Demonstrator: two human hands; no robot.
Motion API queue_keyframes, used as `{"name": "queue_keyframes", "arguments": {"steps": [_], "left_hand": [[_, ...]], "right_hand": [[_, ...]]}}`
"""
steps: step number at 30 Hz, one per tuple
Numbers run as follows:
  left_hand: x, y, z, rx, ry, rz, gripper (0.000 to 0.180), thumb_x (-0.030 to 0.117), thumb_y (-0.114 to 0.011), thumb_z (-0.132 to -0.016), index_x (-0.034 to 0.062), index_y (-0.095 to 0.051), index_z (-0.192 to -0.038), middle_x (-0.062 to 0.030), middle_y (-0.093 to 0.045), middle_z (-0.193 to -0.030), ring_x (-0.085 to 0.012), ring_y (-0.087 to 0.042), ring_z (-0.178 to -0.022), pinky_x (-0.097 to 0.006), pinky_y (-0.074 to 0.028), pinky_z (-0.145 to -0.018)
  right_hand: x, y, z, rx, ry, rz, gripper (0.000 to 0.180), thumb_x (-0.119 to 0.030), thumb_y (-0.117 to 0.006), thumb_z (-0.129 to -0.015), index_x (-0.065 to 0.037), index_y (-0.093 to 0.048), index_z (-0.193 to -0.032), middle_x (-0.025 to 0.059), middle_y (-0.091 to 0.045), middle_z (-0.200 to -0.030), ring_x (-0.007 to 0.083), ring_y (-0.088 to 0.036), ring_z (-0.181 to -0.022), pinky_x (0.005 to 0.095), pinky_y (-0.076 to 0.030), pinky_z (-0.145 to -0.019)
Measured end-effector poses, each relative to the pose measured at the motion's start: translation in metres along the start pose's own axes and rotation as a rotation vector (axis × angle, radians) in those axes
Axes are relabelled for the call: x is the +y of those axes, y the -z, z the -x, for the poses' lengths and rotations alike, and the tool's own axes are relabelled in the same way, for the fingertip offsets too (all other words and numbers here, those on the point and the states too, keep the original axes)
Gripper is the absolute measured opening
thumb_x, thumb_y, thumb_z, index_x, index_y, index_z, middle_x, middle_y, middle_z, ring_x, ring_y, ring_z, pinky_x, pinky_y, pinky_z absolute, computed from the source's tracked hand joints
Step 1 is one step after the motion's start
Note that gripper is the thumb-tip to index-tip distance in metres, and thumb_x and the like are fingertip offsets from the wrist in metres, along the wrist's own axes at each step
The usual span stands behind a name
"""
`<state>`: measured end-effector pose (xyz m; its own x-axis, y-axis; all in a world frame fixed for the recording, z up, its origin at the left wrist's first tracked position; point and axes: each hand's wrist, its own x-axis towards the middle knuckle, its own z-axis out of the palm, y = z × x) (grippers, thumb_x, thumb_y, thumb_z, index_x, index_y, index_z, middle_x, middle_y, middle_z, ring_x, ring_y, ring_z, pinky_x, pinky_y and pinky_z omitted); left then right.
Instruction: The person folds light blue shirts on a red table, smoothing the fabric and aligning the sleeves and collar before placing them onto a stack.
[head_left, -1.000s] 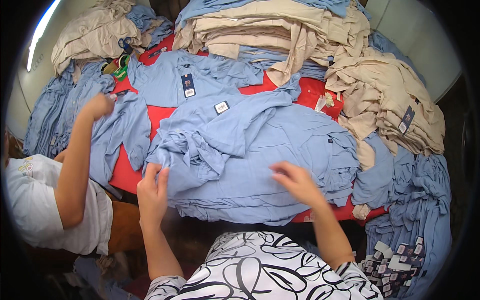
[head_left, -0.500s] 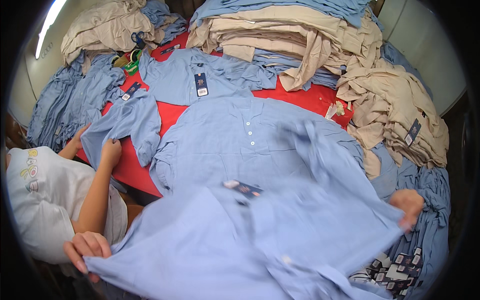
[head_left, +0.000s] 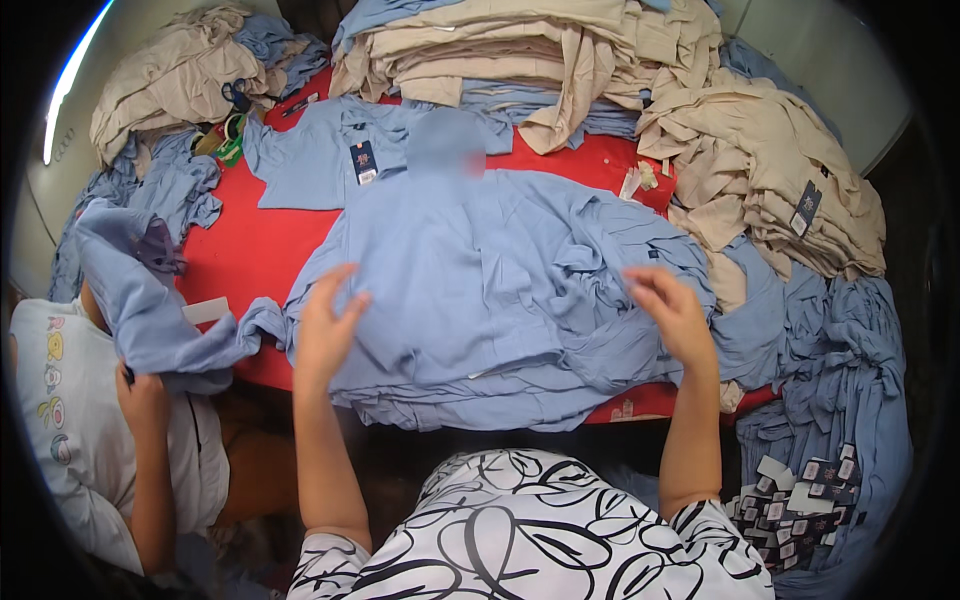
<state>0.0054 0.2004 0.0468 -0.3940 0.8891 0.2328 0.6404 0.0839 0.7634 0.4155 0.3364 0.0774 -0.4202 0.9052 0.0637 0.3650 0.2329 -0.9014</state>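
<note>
A light blue shirt point(head_left: 440, 290) lies spread, with creases at its right side, over a pile of similar blue shirts point(head_left: 480, 405) on a red-covered table. My left hand point(head_left: 332, 320) is over the shirt's left side, thumb and fingers apart, holding nothing. Above the bunched cloth on the right is my right hand point(head_left: 668, 305), its fingers loosely bent and apart with no cloth between them. Farther back lies another blue shirt point(head_left: 310, 165) with a dark hang tag point(head_left: 363, 162).
At left a co-worker's hand point(head_left: 145, 410) holds up a blue shirt point(head_left: 150, 310). Beige and blue garments point(head_left: 480, 60) are stacked at the back, a beige pile point(head_left: 760, 170) stands right. Many dark tags point(head_left: 800, 510) hang lower right. The red table cover point(head_left: 225, 260) shows at left.
The shirt I held stretched near me now lies on the pile, released by both hands. My hands have moved forward and inward. The co-worker has lifted the other shirt off the table.
</note>
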Motion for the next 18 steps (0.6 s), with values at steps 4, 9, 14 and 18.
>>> {"name": "queue_keyframes", "arguments": {"steps": [4, 9, 14, 18], "left_hand": [[0.027, -0.059, 0.038, -0.251, -0.107, 0.026, 0.034, 0.012, -0.069, -0.084, 0.0008, -0.062, -0.115, -0.0130, -0.063, -0.117, -0.0260, -0.058, -0.111, -0.036, -0.043, -0.096], [0.047, -0.094, 0.058, -0.422, -0.349, -0.124, 0.042, 0.016, -0.075, -0.077, 0.0049, -0.060, -0.115, -0.0127, -0.059, -0.115, -0.0321, -0.054, -0.105, -0.039, -0.044, -0.092], [0.039, -0.117, 0.047, -0.497, -0.413, -0.224, 0.050, 0.021, -0.079, -0.071, 0.0076, -0.058, -0.114, -0.0110, -0.055, -0.113, -0.0324, -0.052, -0.102, -0.040, -0.044, -0.086], [0.050, -0.129, 0.030, -0.595, -0.518, -0.183, 0.045, 0.019, -0.078, -0.071, 0.0087, -0.060, -0.111, -0.0110, -0.056, -0.107, -0.0306, -0.053, -0.099, -0.040, -0.045, -0.083]], "right_hand": [[0.067, 0.029, 0.108, -0.263, -0.396, -0.286, 0.028, -0.021, -0.055, -0.096, 0.003, -0.069, -0.092, 0.0066, -0.068, -0.080, 0.0138, -0.064, -0.072, 0.0274, -0.050, -0.070], [0.195, 0.052, 0.359, 0.760, -0.842, 1.007, 0.036, -0.027, -0.061, -0.093, 0.001, -0.058, -0.115, 0.0191, -0.061, -0.113, 0.0313, -0.060, -0.107, 0.0451, -0.048, -0.088], [0.225, -0.045, 0.500, 1.147, -1.738, 1.132, 0.055, -0.039, -0.054, -0.094, -0.008, -0.042, -0.138, 0.0194, -0.046, -0.137, 0.0371, -0.046, -0.126, 0.0547, -0.038, -0.098], [0.247, -0.116, 0.498, 1.170, -1.964, 0.922, 0.063, -0.047, -0.047, -0.095, -0.014, -0.033, -0.146, 0.0166, -0.035, -0.147, 0.0379, -0.036, -0.134, 0.0615, -0.031, -0.102]]}}
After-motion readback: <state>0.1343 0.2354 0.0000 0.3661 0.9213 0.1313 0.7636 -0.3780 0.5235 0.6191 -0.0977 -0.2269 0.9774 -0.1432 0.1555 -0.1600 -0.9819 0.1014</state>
